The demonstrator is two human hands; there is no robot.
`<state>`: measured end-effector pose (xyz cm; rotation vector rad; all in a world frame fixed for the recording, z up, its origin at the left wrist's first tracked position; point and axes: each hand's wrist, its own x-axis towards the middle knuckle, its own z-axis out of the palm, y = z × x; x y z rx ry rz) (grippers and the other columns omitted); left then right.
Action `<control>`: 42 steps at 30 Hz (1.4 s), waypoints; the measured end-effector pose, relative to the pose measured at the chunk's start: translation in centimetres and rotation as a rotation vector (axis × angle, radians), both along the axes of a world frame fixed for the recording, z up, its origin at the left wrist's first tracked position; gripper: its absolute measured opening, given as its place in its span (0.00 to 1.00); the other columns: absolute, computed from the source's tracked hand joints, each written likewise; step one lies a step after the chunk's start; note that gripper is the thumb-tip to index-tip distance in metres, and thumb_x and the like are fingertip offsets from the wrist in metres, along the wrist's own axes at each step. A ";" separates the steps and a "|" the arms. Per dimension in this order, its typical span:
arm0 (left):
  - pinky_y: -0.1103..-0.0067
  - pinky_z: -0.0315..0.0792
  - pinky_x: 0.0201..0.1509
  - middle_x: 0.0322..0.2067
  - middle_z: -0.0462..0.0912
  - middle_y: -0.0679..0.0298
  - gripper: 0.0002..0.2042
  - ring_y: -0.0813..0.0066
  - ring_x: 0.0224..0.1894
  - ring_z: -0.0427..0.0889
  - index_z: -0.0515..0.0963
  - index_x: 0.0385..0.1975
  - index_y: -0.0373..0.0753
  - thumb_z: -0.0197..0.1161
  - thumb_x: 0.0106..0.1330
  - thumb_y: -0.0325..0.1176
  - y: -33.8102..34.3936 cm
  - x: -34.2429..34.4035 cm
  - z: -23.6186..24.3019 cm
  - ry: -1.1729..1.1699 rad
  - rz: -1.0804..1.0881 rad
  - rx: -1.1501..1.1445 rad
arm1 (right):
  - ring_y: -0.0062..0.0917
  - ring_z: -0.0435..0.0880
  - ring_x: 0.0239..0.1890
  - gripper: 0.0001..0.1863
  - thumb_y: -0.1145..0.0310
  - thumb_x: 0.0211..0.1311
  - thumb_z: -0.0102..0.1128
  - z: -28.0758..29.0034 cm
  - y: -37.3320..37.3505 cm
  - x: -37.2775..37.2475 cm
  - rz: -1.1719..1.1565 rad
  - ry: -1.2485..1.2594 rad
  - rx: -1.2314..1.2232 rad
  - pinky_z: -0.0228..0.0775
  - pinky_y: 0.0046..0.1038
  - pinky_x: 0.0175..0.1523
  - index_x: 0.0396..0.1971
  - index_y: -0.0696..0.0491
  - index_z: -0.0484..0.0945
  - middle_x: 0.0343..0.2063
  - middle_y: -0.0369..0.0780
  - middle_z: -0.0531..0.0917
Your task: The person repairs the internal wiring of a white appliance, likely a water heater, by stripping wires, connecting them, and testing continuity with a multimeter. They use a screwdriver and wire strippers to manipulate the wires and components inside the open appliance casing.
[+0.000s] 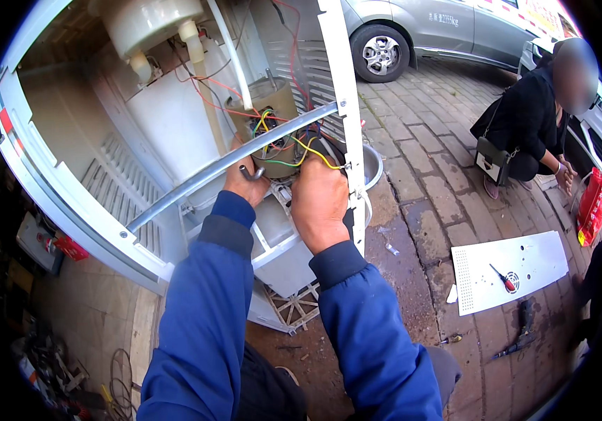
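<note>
Inside the open white appliance cabinet (182,112), a beige cylindrical tank (273,105) with coloured wires stands below a white plastic reservoir (143,21). My left hand (245,179) reaches up under a metal crossbar (169,196) to the tank's lower left, beside a bent metal tube (253,170); its fingers are mostly hidden. My right hand (318,200) is closed at the tank's lower right, under yellow and green wires (315,151); what it grips is hidden. A metal basin (372,161) sits behind the cabinet's right post.
A person in black (511,119) squats at the right by a red bag (596,207). A white perforated panel (483,266) with a screwdriver (504,279) lies on the paving near a drill (524,323). A silver vehicle (441,31) stands behind. Assorted tools and clutter (48,372) lie lower left.
</note>
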<state>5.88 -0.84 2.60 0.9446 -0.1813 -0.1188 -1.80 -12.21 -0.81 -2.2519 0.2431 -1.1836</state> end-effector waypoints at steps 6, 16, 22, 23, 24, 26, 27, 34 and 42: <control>0.64 0.76 0.59 0.47 0.84 0.66 0.16 0.66 0.49 0.83 0.79 0.49 0.46 0.52 0.75 0.48 -0.3 0.0 -0.2 -0.015 0.009 -0.053 | 0.46 0.87 0.32 0.08 0.78 0.50 0.65 0.7 -0.4 -0.7 0.065 0.009 0.080 0.82 0.41 0.38 0.32 0.59 0.81 0.30 0.51 0.84; 0.71 0.78 0.52 0.46 0.82 0.70 0.17 0.72 0.49 0.82 0.77 0.51 0.47 0.59 0.71 0.50 -0.1 0.3 -0.7 0.103 0.102 -0.128 | 0.48 0.84 0.31 0.10 0.82 0.56 0.59 -0.6 -2.9 -6.6 0.203 -0.210 -0.037 0.77 0.44 0.35 0.39 0.59 0.81 0.33 0.48 0.81; 0.62 0.79 0.57 0.52 0.82 0.63 0.18 0.63 0.52 0.83 0.76 0.53 0.44 0.60 0.71 0.47 0.5 0.9 -0.5 0.123 0.195 -0.093 | 0.44 0.85 0.30 0.10 0.80 0.55 0.61 0.3 -4.0 -8.1 0.346 -0.176 -0.189 0.78 0.41 0.34 0.38 0.56 0.83 0.33 0.45 0.81; 0.61 0.79 0.57 0.51 0.82 0.63 0.17 0.63 0.52 0.83 0.77 0.53 0.44 0.60 0.71 0.46 0.4 0.8 -0.7 0.135 0.196 -0.084 | 0.42 0.85 0.30 0.10 0.79 0.54 0.62 0.3 -3.7 -7.7 0.317 -0.148 -0.281 0.78 0.40 0.34 0.37 0.56 0.82 0.33 0.45 0.81; 0.62 0.80 0.56 0.50 0.83 0.63 0.16 0.64 0.51 0.84 0.78 0.52 0.44 0.61 0.71 0.45 0.4 0.6 -0.8 0.096 0.150 -0.129 | 0.41 0.86 0.30 0.10 0.79 0.53 0.62 0.5 -3.3 -7.2 0.290 -0.119 -0.373 0.79 0.39 0.34 0.36 0.56 0.82 0.33 0.45 0.81; 0.67 0.79 0.57 0.49 0.83 0.68 0.16 0.69 0.52 0.83 0.77 0.53 0.46 0.57 0.73 0.46 0.4 0.3 -1.1 -0.014 0.067 -0.096 | 0.37 0.88 0.31 0.08 0.77 0.49 0.62 0.7 -3.0 -6.2 0.237 -0.059 -0.532 0.80 0.37 0.33 0.32 0.56 0.82 0.32 0.45 0.82; 0.70 0.78 0.57 0.49 0.82 0.70 0.15 0.72 0.52 0.83 0.77 0.54 0.48 0.55 0.74 0.46 0.5 0.0 -1.1 -0.069 0.027 -0.079 | 0.37 0.88 0.32 0.07 0.76 0.50 0.62 0.9 -2.9 -5.8 0.234 -0.017 -0.548 0.80 0.37 0.33 0.31 0.56 0.82 0.32 0.45 0.82; 0.73 0.81 0.49 0.47 0.84 0.65 0.11 0.71 0.47 0.85 0.76 0.49 0.44 0.53 0.76 0.42 0.6 0.4 -1.0 -0.013 0.055 -0.059 | 0.43 0.88 0.34 0.03 0.77 0.50 0.62 0.1 -2.4 -4.0 0.257 0.127 -0.511 0.80 0.42 0.36 0.24 0.55 0.84 0.33 0.47 0.82; 0.74 0.86 0.39 0.43 0.86 0.63 0.13 0.72 0.40 0.88 0.77 0.49 0.40 0.51 0.78 0.41 0.6 1.5 -1.7 -0.091 0.054 -0.079 | 0.49 0.84 0.33 0.06 0.71 0.60 0.63 0.1 -2.0 -4.0 0.271 0.114 -0.382 0.76 0.46 0.38 0.36 0.56 0.80 0.30 0.49 0.82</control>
